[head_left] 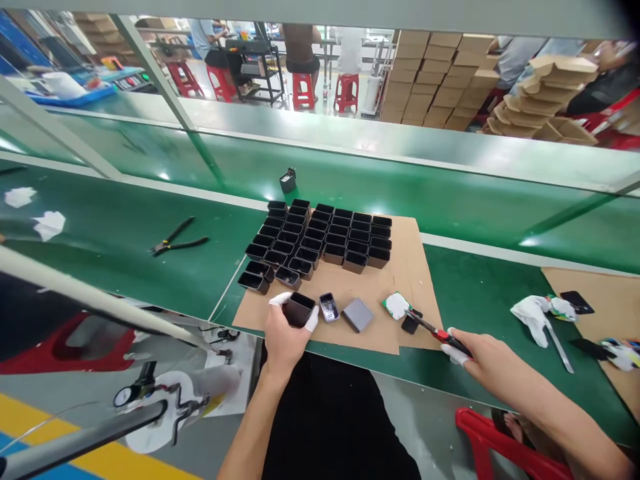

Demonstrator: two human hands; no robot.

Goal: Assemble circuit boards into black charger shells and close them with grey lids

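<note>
My left hand (290,327), with white finger covers, is closed around a black open-topped plastic case (299,309) above the table's front edge. To its right lie a small case with parts inside (329,308) and a grey block (358,315). My right hand (470,353), also with finger covers, grips a slim tool with a red-and-black handle (443,335); its exact kind is unclear. The tool's metal tip reaches a green circuit board with a white top (397,305). A small black piece (412,323) lies beside the tip.
Rows of black cases (320,235) stand on cardboard (415,267) over the green table (465,280). Pliers (177,239) lie at the left. White cloth (531,317) and a metal strip (560,347) lie right. A red stool (500,440) stands below. People sit beyond the ledge.
</note>
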